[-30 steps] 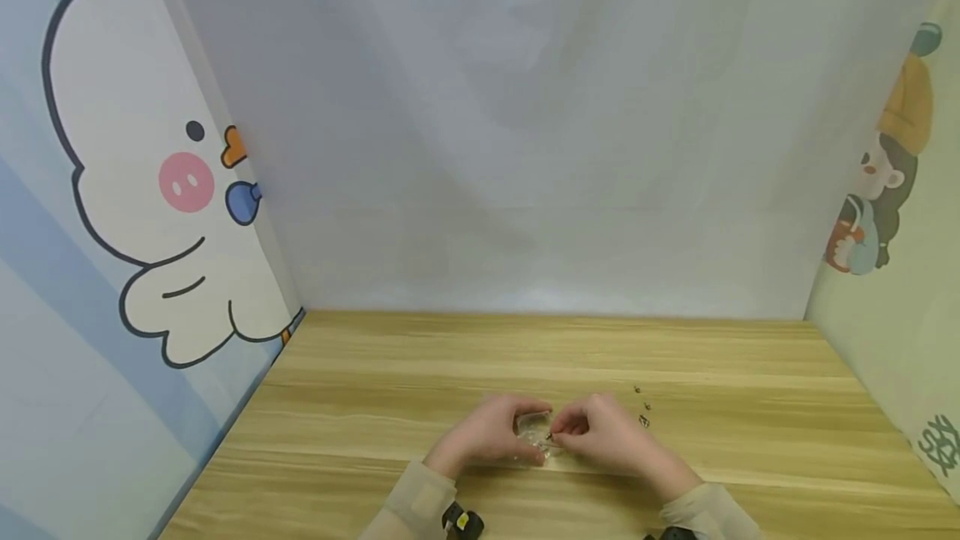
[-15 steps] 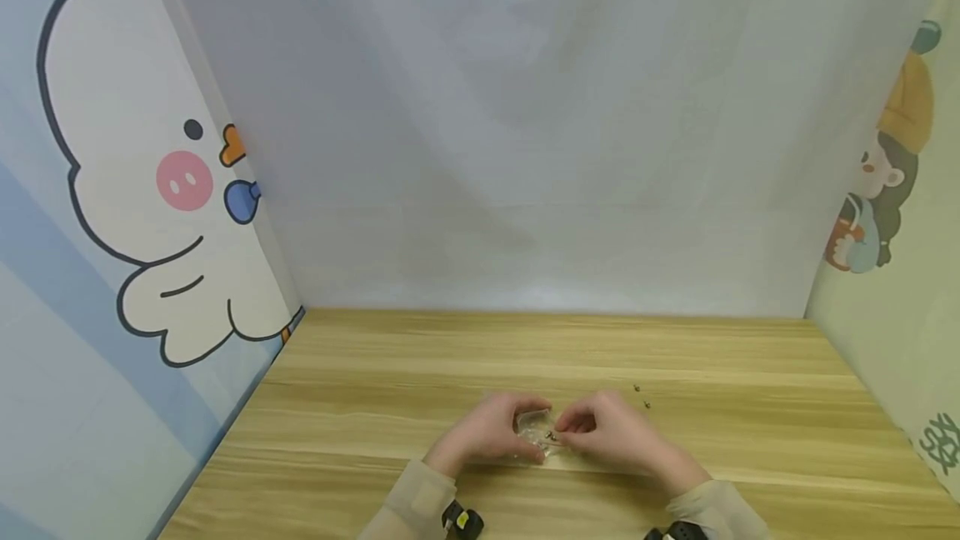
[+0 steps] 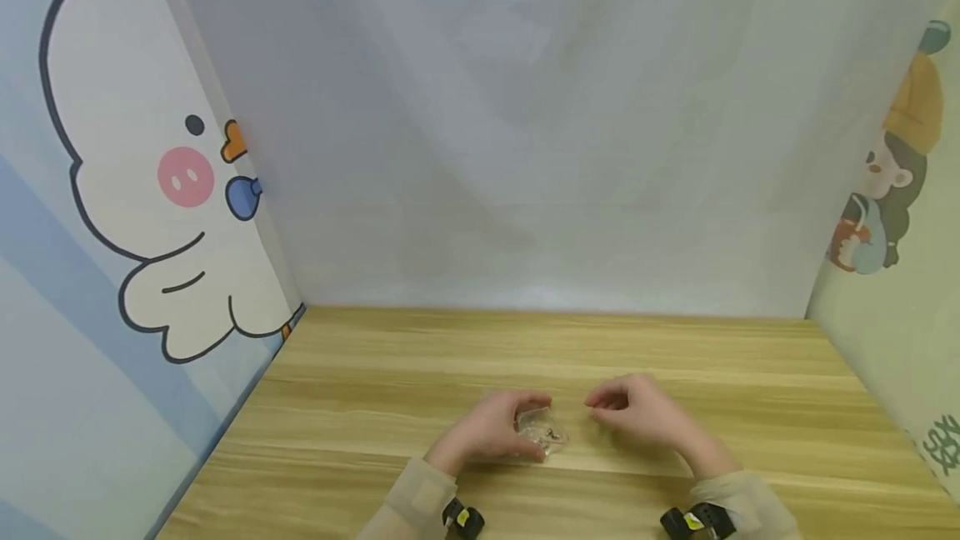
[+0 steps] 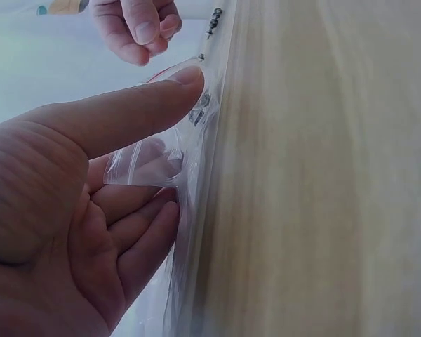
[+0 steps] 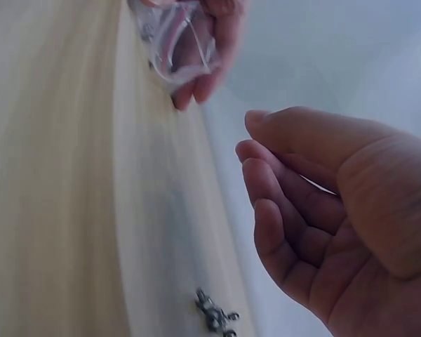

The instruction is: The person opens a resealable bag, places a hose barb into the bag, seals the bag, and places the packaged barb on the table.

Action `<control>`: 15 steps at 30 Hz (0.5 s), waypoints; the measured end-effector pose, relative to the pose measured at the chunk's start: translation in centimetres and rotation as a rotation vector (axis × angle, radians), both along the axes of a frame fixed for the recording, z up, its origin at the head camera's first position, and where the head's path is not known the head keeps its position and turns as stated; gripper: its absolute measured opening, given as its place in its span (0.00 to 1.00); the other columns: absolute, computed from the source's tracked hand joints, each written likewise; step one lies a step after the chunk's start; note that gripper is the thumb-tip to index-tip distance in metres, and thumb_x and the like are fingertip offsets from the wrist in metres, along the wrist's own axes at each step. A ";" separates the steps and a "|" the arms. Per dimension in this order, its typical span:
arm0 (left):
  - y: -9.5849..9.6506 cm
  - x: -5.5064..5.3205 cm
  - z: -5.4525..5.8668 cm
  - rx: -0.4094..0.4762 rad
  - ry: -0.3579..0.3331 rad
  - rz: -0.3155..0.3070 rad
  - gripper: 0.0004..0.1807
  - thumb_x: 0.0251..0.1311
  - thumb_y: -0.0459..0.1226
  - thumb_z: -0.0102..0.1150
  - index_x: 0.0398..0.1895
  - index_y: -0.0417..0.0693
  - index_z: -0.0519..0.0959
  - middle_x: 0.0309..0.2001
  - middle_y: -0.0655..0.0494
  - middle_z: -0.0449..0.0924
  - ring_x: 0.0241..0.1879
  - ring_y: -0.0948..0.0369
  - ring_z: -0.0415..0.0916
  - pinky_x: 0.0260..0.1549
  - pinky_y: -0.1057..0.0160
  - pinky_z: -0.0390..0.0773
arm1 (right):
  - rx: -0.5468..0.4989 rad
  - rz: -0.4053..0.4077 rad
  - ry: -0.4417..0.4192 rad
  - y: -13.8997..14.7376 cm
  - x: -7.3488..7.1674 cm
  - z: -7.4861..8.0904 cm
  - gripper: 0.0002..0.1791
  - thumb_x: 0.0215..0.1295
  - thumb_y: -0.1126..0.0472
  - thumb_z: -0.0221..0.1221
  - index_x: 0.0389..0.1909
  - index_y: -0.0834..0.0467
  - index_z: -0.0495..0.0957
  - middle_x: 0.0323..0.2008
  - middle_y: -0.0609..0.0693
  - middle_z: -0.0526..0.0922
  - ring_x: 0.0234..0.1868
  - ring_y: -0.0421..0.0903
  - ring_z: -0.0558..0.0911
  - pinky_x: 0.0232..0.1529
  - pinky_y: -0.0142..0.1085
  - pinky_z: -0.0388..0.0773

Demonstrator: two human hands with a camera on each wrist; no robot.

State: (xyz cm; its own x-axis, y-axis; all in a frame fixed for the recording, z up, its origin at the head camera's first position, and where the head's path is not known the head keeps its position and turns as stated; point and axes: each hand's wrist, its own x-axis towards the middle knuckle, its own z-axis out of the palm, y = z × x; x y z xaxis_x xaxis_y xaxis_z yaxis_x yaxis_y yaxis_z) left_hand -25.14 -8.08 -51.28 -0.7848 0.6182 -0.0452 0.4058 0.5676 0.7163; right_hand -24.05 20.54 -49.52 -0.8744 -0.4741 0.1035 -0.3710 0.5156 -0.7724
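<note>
My left hand (image 3: pixel 495 427) holds a small clear zip bag (image 3: pixel 538 422) near its mouth, between thumb and fingers. Small dark metal pieces, screw-like, lie inside the bag (image 4: pixel 174 151); the left wrist view shows some of these metal pieces (image 4: pixel 198 112) by the thumb tip. To the right of the bag, my right hand (image 3: pixel 645 415) hovers over the table with fingers loosely bent and nothing visible between them. More small metal screw-like pieces (image 5: pixel 214 316) lie on the table under the right hand; in the head view that hand hides them.
The wood-grain table (image 3: pixel 420 348) ends at a grey-white backdrop (image 3: pixel 525 148). Cartoon-printed panels stand at the left (image 3: pixel 127 190) and right (image 3: pixel 900 298). A camera (image 3: pixel 693 521) is strapped to each wrist.
My right hand has drawn away from the bag toward the right and back, over the loose pieces. One more piece has left the table and is at the bag. The left hand stays put.
</note>
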 end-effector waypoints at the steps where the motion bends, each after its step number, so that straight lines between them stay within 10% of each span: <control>1: 0.0 0.0 0.0 0.000 0.000 0.002 0.43 0.49 0.41 0.85 0.72 0.50 0.78 0.69 0.61 0.79 0.69 0.60 0.74 0.71 0.54 0.70 | 0.001 -0.015 0.000 0.4 -0.1 0.2 0.09 0.68 0.65 0.70 0.45 0.65 0.89 0.36 0.45 0.89 0.36 0.37 0.85 0.39 0.33 0.84; 15: 0.0 0.2 0.1 -0.020 0.019 0.018 0.40 0.48 0.42 0.86 0.68 0.53 0.82 0.66 0.62 0.81 0.63 0.62 0.76 0.67 0.56 0.73 | 0.071 -0.172 0.002 5.1 -0.3 0.9 0.10 0.71 0.63 0.69 0.48 0.63 0.89 0.40 0.47 0.90 0.40 0.43 0.86 0.41 0.35 0.83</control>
